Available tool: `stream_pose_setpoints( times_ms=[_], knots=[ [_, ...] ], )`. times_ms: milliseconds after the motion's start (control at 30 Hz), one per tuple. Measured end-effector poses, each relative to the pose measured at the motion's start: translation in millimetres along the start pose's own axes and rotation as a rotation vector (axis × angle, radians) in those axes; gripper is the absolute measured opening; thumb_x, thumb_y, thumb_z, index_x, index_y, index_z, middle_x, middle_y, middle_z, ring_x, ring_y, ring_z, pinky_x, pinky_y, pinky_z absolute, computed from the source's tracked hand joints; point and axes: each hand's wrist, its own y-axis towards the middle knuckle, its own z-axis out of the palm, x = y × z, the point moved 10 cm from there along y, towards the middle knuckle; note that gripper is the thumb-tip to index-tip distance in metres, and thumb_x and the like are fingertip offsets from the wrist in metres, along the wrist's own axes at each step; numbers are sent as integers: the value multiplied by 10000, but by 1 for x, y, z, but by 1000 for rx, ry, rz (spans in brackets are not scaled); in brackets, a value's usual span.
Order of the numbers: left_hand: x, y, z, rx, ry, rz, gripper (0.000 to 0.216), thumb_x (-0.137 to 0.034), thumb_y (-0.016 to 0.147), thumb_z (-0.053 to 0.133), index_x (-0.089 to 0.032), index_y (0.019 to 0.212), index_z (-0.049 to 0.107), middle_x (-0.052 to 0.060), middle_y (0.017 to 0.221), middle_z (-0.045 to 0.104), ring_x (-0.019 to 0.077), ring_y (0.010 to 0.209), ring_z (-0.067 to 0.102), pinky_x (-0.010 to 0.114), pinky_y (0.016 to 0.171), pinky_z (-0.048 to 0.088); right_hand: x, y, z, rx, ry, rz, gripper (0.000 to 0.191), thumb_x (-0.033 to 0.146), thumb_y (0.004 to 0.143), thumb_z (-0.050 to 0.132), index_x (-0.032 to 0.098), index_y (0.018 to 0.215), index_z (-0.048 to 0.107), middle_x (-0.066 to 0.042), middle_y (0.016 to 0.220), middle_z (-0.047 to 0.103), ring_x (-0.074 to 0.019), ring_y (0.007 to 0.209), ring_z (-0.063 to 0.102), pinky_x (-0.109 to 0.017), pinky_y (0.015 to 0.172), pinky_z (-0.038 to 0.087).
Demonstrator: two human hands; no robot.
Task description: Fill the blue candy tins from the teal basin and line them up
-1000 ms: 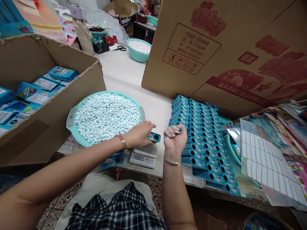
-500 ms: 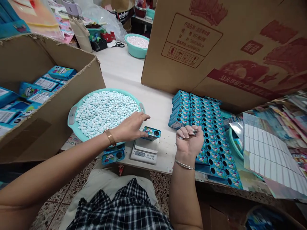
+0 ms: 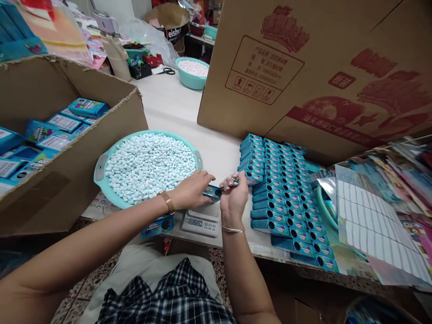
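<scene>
My left hand (image 3: 193, 190) is closed around the end of a small blue candy box (image 3: 213, 192), holding it just over a white digital scale (image 3: 201, 226) with a lit display. My right hand (image 3: 233, 194) is curled palm up at the box's right end, its fingertips bunched near a dark round opening; what they hold is too small to make out. Left of the scale sits a turquoise basin (image 3: 97, 173) heaped with pale blue and white candies (image 3: 151, 166). Below the basin, partly behind my left forearm, lies another blue box (image 3: 157, 226).
Rows of blue boxes (image 3: 283, 189) stand right of my right hand. A large carton (image 3: 270, 58) rises behind them. At left, an open cardboard box (image 3: 101, 148) holds more blue boxes. Scissors (image 3: 166, 71) and a second basin (image 3: 192, 83) lie farther back. Label sheets (image 3: 374, 225) are at right.
My right hand has moved left, from beside the rows to the blue box's end. My left hand now grips the box, which is tilted and raised off the scale.
</scene>
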Motion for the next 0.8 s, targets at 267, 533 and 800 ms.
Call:
stream_pose_setpoints(
  times_ms=[267, 533, 800],
  knots=[
    [1, 2, 2, 19, -6, -13, 545, -343, 766, 711, -119, 1233, 540, 112, 1155, 590, 271, 1088, 515, 347, 901, 428, 4, -2, -5, -8, 6, -35, 282, 397, 842, 578, 195, 685, 459, 94, 523, 396, -48, 432, 332, -189, 476, 335],
    [2, 2, 2, 10, 7, -5, 571, -346, 757, 727, -108, 1240, 538, 119, 1151, 592, 270, 1082, 521, 343, 903, 421, 4, -1, -8, -14, 79, 16, 280, 375, 863, 573, 191, 683, 462, 99, 517, 401, -45, 416, 334, -184, 470, 344],
    [11, -10, -21, -22, -15, -18, 556, -377, 786, 686, -150, 1259, 503, 108, 1167, 575, 262, 1110, 496, 353, 919, 419, 73, 10, -34, 81, 341, 49, 317, 343, 945, 411, 206, 660, 423, 95, 490, 373, -75, 400, 348, -226, 485, 379]
  ],
)
